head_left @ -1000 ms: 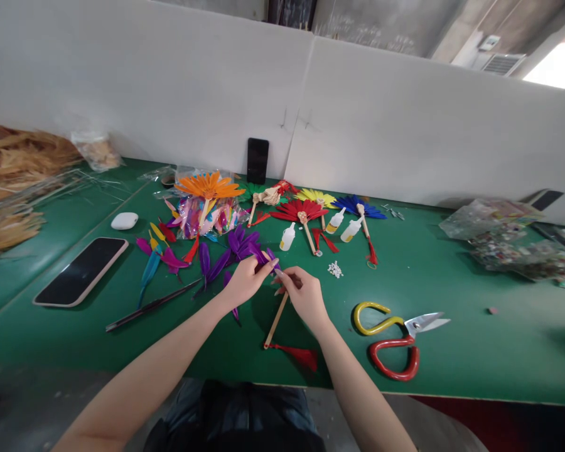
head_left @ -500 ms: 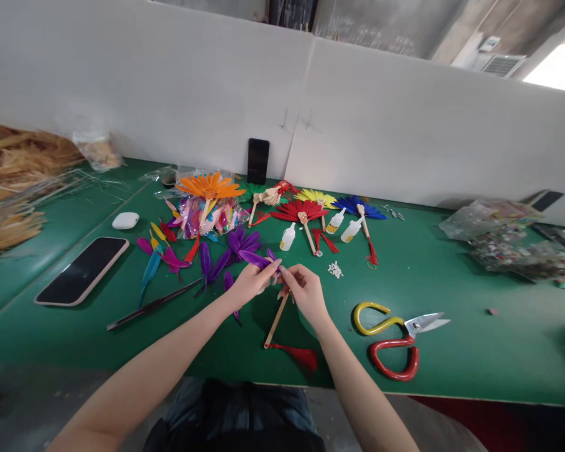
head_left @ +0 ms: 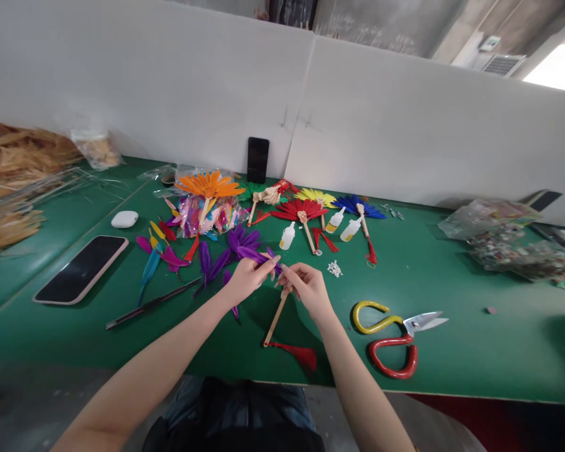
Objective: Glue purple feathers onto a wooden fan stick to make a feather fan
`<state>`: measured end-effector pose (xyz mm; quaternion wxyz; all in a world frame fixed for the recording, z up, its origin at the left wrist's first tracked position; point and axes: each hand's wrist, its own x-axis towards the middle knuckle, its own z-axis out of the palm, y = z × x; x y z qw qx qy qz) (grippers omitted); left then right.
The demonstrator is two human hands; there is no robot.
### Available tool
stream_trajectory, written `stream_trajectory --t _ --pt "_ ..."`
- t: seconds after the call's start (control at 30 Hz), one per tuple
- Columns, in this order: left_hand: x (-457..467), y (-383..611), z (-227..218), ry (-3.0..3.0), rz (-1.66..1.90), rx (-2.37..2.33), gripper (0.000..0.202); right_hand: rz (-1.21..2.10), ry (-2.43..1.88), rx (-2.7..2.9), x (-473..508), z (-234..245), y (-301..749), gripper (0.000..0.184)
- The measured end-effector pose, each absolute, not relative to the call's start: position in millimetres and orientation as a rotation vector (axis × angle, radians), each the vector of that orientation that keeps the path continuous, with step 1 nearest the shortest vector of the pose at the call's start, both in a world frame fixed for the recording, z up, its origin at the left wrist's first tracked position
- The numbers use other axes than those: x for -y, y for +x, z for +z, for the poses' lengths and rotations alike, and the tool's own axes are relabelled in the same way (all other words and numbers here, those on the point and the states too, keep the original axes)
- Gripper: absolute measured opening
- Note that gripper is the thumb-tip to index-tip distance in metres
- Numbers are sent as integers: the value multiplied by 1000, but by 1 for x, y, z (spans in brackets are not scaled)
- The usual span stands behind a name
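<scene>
My left hand (head_left: pixel 247 279) pinches purple feathers (head_left: pixel 249 250) at the top of a thin wooden stick (head_left: pixel 276 318). My right hand (head_left: pixel 306 285) is closed on the upper end of that stick, fingertips meeting the left hand's. The stick slants down toward me and ends in a red tassel (head_left: pixel 301 355) lying on the green table (head_left: pixel 452 351). More loose purple feathers (head_left: pixel 211 263) lie just left of my left hand.
Scissors (head_left: pixel 395 333) with yellow and red handles lie right of my hands. Small glue bottles (head_left: pixel 287 236), finished feather fans (head_left: pixel 297 211), a bag of coloured feathers (head_left: pixel 207 216), white beads (head_left: pixel 334 269), a phone (head_left: pixel 81 269), a black rod (head_left: pixel 153 304) and straw bundles (head_left: pixel 9 182) surround the spot.
Both hands shifted slightly up and away along the stick; the fingers rearranged at the feather end. Nothing was picked up or let go.
</scene>
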<state>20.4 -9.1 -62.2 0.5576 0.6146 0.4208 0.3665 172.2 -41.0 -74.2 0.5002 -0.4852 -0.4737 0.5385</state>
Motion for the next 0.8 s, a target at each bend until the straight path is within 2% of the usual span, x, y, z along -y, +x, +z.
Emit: stream_trajectory --t 0.43,0.7,0.8 --pt "8 18 -59 1407 879 -1003 38 1312 -1165 1275 43 -71 174 36" --pt "7 16 -59 1378 907 -1008 41 1151 -1261 1318 42 -76 177 44" --pt "6 15 -59 1337 953 -1028 42 1077 -1279 1248 41 -70 180 39"
